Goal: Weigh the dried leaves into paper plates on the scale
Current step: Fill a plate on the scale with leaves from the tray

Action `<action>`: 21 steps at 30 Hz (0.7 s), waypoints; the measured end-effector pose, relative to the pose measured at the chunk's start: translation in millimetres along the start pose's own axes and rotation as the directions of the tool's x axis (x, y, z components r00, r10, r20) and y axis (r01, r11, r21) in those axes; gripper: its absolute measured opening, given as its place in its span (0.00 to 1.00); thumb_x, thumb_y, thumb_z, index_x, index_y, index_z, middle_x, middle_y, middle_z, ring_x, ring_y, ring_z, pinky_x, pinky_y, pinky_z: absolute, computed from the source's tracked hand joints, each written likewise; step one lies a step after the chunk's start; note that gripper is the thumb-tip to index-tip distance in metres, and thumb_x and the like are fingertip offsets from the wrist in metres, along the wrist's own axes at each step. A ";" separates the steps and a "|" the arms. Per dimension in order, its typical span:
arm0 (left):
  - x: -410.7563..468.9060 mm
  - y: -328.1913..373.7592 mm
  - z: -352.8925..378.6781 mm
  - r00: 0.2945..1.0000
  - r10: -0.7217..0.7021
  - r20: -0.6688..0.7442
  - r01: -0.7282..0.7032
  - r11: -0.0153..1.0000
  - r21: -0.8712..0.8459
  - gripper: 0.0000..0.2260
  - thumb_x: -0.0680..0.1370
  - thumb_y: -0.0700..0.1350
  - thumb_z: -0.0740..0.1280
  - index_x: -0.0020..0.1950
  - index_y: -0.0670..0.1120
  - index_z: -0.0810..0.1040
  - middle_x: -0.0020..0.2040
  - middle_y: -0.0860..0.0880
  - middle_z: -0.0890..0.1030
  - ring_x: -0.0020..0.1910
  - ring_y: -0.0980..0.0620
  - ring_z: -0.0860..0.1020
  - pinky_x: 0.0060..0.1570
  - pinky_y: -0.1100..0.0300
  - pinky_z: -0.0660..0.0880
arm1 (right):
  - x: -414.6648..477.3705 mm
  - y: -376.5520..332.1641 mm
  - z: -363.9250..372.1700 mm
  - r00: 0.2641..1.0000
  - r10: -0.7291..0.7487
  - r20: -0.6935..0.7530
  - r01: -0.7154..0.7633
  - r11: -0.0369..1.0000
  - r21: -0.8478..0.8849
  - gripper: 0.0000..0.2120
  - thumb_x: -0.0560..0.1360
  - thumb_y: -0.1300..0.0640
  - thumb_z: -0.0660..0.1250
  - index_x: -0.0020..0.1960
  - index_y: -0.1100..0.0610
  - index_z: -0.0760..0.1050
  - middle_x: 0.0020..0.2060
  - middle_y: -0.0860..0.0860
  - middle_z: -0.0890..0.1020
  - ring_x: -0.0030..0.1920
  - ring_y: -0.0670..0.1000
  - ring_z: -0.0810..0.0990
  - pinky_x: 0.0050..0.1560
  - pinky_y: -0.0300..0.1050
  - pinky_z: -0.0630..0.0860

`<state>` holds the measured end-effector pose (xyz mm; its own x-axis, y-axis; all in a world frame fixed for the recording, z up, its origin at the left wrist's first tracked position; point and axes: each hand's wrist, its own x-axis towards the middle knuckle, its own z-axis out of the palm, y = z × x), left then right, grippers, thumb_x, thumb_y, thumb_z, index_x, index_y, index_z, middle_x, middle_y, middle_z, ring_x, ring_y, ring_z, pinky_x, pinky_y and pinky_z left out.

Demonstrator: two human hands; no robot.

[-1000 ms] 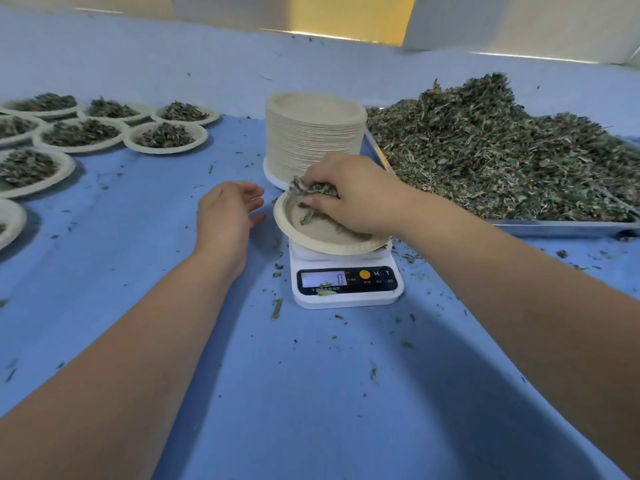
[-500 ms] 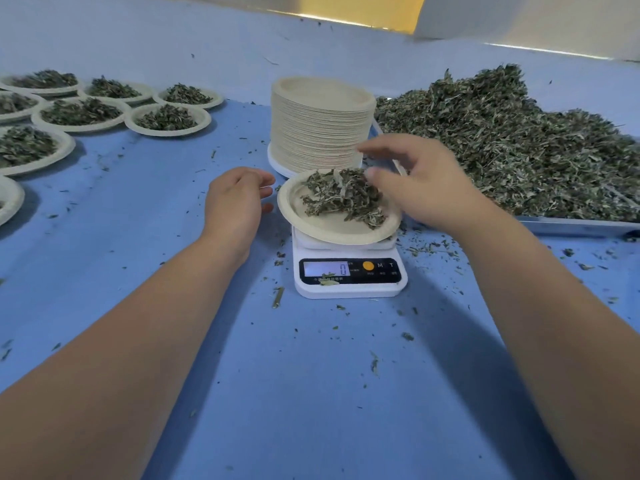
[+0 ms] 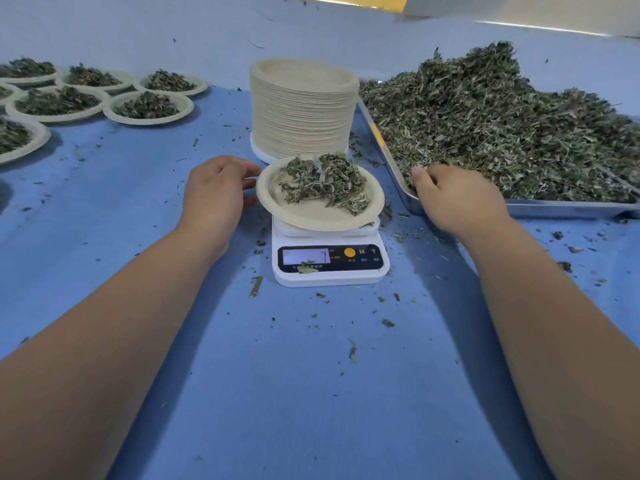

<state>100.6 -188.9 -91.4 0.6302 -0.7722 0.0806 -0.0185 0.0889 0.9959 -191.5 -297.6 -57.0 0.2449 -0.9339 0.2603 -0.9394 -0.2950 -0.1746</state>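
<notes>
At the tray's near corner the right hand [image 3: 457, 199] curls loosely into the leaf pile [image 3: 502, 126], seemingly gathering a top-up for the part-filled plate [image 3: 320, 194] on the scale [image 3: 329, 261], while the left hand [image 3: 214, 192] rests half-open beside it.

Bright, even overhead light, soft forearm shadows on the blue table [image 3: 311, 393], wide-angle bending and slight edge blur.
</notes>
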 end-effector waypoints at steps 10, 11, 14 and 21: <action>-5.9 5.8 0.5 1.000 -0.007 0.005 0.007 0.999 0.040 0.13 0.77 0.40 0.59 0.42 0.46 0.83 0.51 0.43 0.87 0.53 0.48 0.85 0.56 0.47 0.83 | -0.9 -3.7 0.7 0.983 -0.075 -0.165 0.087 0.994 0.067 0.17 0.83 0.44 0.56 0.53 0.55 0.78 0.35 0.50 0.75 0.46 0.61 0.77 0.53 0.55 0.73; -7.1 7.4 0.8 1.000 -0.012 0.006 0.012 0.999 0.038 0.13 0.76 0.40 0.59 0.42 0.46 0.83 0.51 0.43 0.87 0.53 0.48 0.85 0.55 0.48 0.83 | -2.1 -6.8 -1.1 0.972 -0.109 -0.207 0.129 0.988 0.082 0.17 0.83 0.45 0.57 0.55 0.54 0.79 0.35 0.49 0.75 0.48 0.61 0.77 0.54 0.55 0.73; -13.5 12.2 4.1 1.000 -0.013 0.023 0.013 0.999 0.032 0.13 0.74 0.43 0.59 0.42 0.47 0.83 0.48 0.46 0.87 0.51 0.50 0.85 0.47 0.57 0.82 | -6.3 -18.3 -6.2 0.924 -0.232 -0.302 0.284 0.949 0.139 0.16 0.82 0.47 0.58 0.54 0.55 0.81 0.37 0.50 0.79 0.48 0.59 0.77 0.55 0.55 0.74; -27.0 21.9 15.4 0.985 -0.134 0.104 0.130 0.990 0.045 0.20 0.75 0.53 0.60 0.61 0.51 0.83 0.64 0.47 0.82 0.66 0.44 0.79 0.71 0.42 0.72 | -13.8 -36.1 -3.0 0.896 -0.352 -0.272 0.395 0.911 0.120 0.18 0.83 0.45 0.55 0.55 0.53 0.81 0.37 0.48 0.79 0.44 0.54 0.77 0.69 0.54 0.63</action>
<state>71.3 -175.8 -71.1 0.5429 -0.8383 -0.0499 0.0288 -0.0408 0.9988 -161.8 -273.4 -51.4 0.4853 -0.6775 0.5527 -0.7302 -0.6617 -0.1701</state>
